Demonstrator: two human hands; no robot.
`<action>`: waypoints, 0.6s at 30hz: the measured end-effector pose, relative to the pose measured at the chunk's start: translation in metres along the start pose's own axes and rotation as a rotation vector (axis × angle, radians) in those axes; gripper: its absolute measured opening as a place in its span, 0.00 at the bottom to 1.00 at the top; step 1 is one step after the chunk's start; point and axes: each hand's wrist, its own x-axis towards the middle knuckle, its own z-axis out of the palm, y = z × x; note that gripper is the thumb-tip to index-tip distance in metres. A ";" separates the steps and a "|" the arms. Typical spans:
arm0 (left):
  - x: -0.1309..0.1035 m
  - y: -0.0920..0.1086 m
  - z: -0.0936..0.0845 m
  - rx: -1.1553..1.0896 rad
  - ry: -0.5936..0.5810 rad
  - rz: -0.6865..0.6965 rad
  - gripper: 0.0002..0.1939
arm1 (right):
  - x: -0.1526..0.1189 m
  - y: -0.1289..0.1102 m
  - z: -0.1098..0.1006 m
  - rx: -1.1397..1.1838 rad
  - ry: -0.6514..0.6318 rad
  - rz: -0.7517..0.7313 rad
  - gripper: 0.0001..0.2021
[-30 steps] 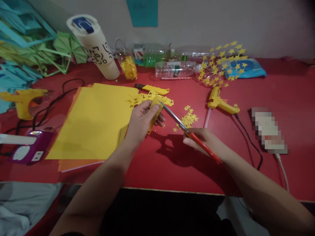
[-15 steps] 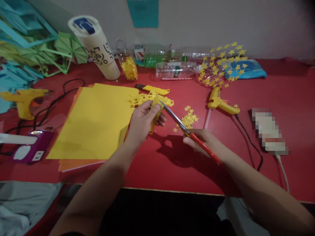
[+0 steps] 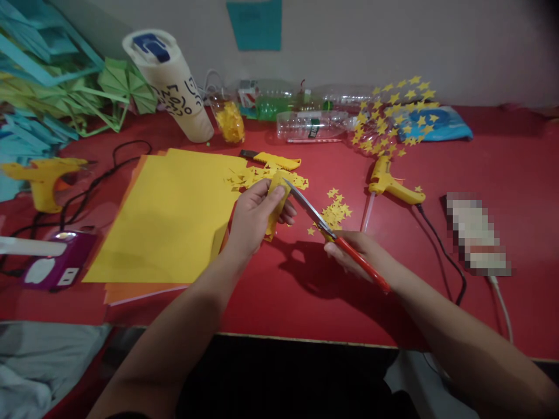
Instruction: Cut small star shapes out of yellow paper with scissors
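A flimsy-looking paper strip (image 3: 278, 183), best pinched flat, is held in the left grip (image 3: 252, 212), scissors (image 3: 324, 225) in the right grip (image 3: 353, 251).

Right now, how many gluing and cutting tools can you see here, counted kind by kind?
Glue guns, both yellow, one at each side of the table: 2
Red-handled scissors, in the right hand: 1
Utility knife, yellow, lying beyond the left hand: 1
Total: 4
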 end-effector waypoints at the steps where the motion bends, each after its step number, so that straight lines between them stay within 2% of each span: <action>1: 0.000 0.000 0.000 -0.001 -0.001 -0.001 0.11 | 0.001 0.001 0.000 -0.001 0.002 -0.001 0.27; 13: -0.001 0.001 0.000 0.006 0.002 -0.004 0.08 | -0.001 -0.004 0.001 0.045 0.001 0.045 0.27; 18: -0.001 -0.001 0.000 0.022 0.002 -0.004 0.10 | 0.000 -0.001 0.001 0.038 0.004 0.040 0.28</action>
